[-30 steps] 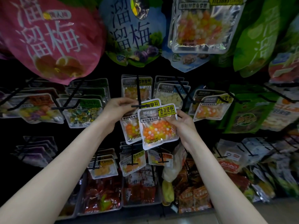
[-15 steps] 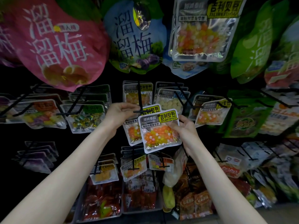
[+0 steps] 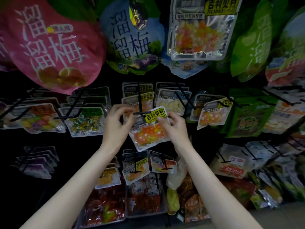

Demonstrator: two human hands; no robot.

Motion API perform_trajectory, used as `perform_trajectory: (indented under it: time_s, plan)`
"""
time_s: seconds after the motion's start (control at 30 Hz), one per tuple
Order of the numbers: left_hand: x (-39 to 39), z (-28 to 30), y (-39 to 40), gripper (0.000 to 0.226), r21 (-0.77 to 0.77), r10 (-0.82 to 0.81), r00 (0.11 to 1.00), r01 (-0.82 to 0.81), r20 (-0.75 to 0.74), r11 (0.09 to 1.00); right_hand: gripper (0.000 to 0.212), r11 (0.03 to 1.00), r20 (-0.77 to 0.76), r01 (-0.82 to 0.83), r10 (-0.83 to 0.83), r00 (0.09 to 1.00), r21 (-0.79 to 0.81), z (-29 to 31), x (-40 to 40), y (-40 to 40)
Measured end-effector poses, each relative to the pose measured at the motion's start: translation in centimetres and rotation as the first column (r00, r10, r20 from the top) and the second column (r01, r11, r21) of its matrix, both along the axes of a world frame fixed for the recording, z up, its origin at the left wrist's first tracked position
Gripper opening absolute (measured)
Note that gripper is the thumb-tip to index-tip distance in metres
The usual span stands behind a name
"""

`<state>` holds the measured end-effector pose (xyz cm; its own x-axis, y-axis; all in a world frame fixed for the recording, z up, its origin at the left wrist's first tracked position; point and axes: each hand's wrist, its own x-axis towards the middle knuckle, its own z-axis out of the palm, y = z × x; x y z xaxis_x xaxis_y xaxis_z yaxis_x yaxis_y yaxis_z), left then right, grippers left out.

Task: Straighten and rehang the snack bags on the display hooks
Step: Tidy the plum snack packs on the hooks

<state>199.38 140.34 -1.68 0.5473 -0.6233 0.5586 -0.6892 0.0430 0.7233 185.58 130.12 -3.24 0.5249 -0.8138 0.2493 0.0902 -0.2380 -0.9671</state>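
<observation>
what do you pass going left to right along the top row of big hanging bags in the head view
pink plum bag → blue plum bag → clear candy bag with yellow label → green bag

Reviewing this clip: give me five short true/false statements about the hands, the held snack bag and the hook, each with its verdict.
1. The right hand pinches the top right of the orange-candy bag. True.
2. The bag hangs straight. False: it is tilted, its yellow label raised toward the hook tip.
3. The left hand rests at the person's side. False: it is raised at the bag's left edge, by the hook tip.
4. A large pink bag hangs at upper left. True.
5. The held bag holds green candies only. False: mostly orange, some yellow and white.
</observation>
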Motion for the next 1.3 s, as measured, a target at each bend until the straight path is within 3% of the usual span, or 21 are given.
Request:
perform_trajectory:
  time_s: [0.17, 0.33, 0.37, 0.43, 0.5, 0.67, 0.8, 0.9, 1.03, 1.13, 1.23, 1.3]
  plan:
    - [0.3, 0.2, -0.2, 0.012, 0.097, 0.006, 0.988, 0.009, -0.156, 0.995, 0.006, 0.996, 0.020, 0.080, -0.080, 0.997, 0.032, -0.1, 2.9, 0.7]
    - [0.5, 0.9, -0.6, 0.015, 0.113, -0.074, 0.985, 0.092, -0.158, 0.989, 0.004, 0.984, -0.009, 0.111, -0.111, 0.994, 0.140, -0.8, 2.9, 0.1]
    - [0.5, 0.9, -0.7, 0.016, 0.113, -0.081, 0.983, 0.100, -0.168, 0.989, 0.010, 0.978, -0.010, 0.111, -0.111, 0.994, 0.175, -0.9, 2.9, 0.1]
    - [0.8, 0.8, -1.0, 0.018, 0.118, -0.080, 0.975, 0.107, -0.208, 0.987, 0.050, 0.966, 0.005, 0.096, -0.100, 0.995, 0.238, -1.1, 3.0, 0.2]
    - [0.9, 0.8, -1.1, 0.019, 0.127, -0.094, 0.960, 0.131, -0.264, 0.983, 0.071, 0.963, 0.003, 0.075, -0.079, 0.997, 0.261, -1.3, 3.1, 0.0]
    - [1.0, 1.5, -0.9, 0.018, 0.113, -0.126, 0.930, 0.175, -0.346, 0.978, 0.062, 0.951, -0.002, 0.061, -0.063, 0.998, 0.303, -1.5, 3.3, -0.5]
    - [0.8, 1.5, -0.9, 0.019, 0.078, -0.121, 0.924, 0.159, -0.364, 0.984, 0.037, 0.935, -0.020, 0.017, -0.011, 1.000, 0.355, -1.4, 3.4, -0.8]
    - [0.8, 1.3, -0.9, 0.024, 0.065, -0.114, 0.887, 0.159, -0.447, 0.985, 0.042, 0.947, -0.034, 0.008, 0.003, 0.999, 0.321, -1.4, 3.3, -1.0]
    - [1.1, 1.4, -1.5, 0.021, 0.175, -0.069, 0.917, 0.148, -0.392, 0.973, 0.039, 0.946, -0.036, 0.040, -0.029, 0.999, 0.323, -1.8, 3.4, -1.1]
    - [1.2, 1.6, -2.3, 0.014, 0.210, -0.016, 0.903, 0.117, -0.429, 0.971, 0.027, 0.956, -0.097, 0.112, -0.089, 0.991, 0.272, -2.0, 3.9, -1.3]
    - [1.5, 1.8, -3.7, 0.021, 0.275, 0.117, 0.943, -0.028, -0.313, 0.961, 0.008, 0.948, -0.209, 0.262, -0.223, 0.952, 0.182, -2.1, 3.7, -1.5]
    - [2.0, 1.6, -4.8, 0.023, 0.274, 0.169, 0.951, -0.096, -0.257, 0.957, 0.017, 0.922, -0.234, 0.337, -0.290, 0.928, 0.194, -2.7, 2.9, -1.8]
